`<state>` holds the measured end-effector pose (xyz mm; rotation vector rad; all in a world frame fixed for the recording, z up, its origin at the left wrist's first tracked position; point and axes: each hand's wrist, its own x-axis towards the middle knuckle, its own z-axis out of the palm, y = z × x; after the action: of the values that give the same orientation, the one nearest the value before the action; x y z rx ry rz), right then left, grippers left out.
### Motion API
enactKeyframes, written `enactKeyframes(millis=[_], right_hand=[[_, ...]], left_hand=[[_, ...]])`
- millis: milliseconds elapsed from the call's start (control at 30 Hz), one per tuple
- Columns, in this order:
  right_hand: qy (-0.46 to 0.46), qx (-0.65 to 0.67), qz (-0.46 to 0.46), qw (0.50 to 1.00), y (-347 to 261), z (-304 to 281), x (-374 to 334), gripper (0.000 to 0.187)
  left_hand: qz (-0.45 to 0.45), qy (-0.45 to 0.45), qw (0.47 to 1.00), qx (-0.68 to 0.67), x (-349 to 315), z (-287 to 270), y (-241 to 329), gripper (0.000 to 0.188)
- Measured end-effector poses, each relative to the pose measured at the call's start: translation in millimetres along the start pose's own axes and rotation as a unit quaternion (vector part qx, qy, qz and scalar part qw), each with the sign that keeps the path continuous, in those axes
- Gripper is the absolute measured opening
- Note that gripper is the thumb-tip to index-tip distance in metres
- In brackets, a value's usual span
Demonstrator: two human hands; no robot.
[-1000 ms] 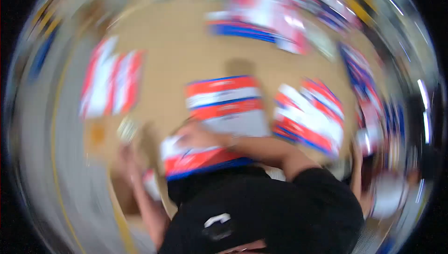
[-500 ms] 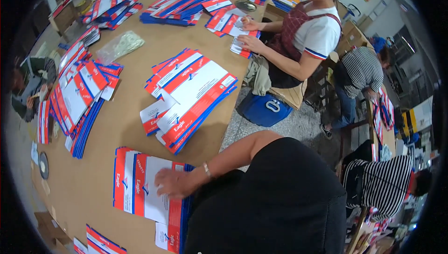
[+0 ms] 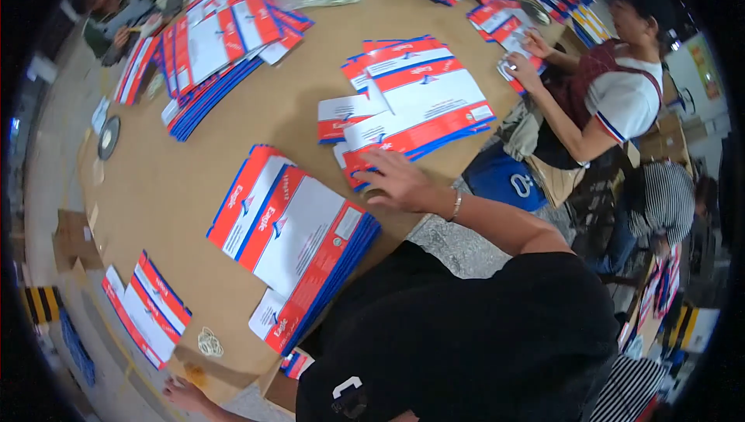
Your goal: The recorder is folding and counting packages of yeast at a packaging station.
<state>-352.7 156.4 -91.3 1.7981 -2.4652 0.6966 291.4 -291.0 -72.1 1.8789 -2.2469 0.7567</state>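
Fingers of the right hand [image 3: 400, 181] spread loosely at the lower corner of a fanned stack [image 3: 431, 100] of flat red-white-blue packages, right of centre; contact is unclear. Left hand [image 3: 185, 395], lower left, is dim, its grip impossible to tell, near thin looped bands [image 3: 209, 342]. Mid-frame, a rectangular pile [image 3: 299, 224] hides all but its lower layers' blue edges on the smooth brown tabletop [image 3: 163, 197].

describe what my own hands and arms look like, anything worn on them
Both the right hand and the left hand are gloveless. A thin, light-coloured bracelet circles the right wrist. The right forearm is bare below a short black sleeve; the left sleeve can't be made out.
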Motion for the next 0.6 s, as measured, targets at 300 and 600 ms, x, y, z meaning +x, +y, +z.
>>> enactKeyframes(millis=[300, 600], right_hand=[[0.104, -0.325, 0.432, 0.835, 177.7, -66.9, -43.6, 0.085], [0.016, -0.225, 0.543, 0.809, 227.6, -72.6, -68.8, 0.084]], left_hand=[[0.29, 0.012, 0.838, -0.462, -10.7, -194.2, 303.0, 0.055], [0.513, -0.209, 0.671, -0.492, -122.0, -238.4, 559.7, 0.092]])
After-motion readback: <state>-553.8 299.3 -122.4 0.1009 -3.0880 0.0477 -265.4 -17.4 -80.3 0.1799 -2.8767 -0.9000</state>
